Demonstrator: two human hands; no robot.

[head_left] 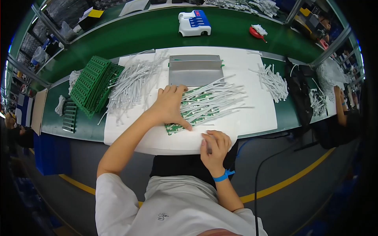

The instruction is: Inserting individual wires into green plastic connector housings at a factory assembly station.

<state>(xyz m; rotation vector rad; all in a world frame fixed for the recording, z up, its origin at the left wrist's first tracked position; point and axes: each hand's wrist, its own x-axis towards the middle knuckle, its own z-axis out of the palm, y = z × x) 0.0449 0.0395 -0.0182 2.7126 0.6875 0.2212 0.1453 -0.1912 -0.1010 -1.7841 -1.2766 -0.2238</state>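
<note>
My left hand [170,105] spans the left end of a green circuit board panel [171,129], thumb at its near edge and fingers at its far edge. Rows of white cables [220,99] lie across the panel and stick out to the right, hiding much of it. My right hand [215,149], with a blue band at the wrist, is by the near edge of the white sheet [252,122]. Its fingers are loosely curled, thumb apart from them, and nothing shows in it. Just behind the panel stands a grey metal tray [195,72].
Left of my hand lie a heap of white cables [132,88] and stacked green circuit board panels [89,84]. More cables [274,83] are at the right. A white-and-blue device [194,23] and a red round object [256,33] sit farther back. Another person's arm [341,104] shows at far right.
</note>
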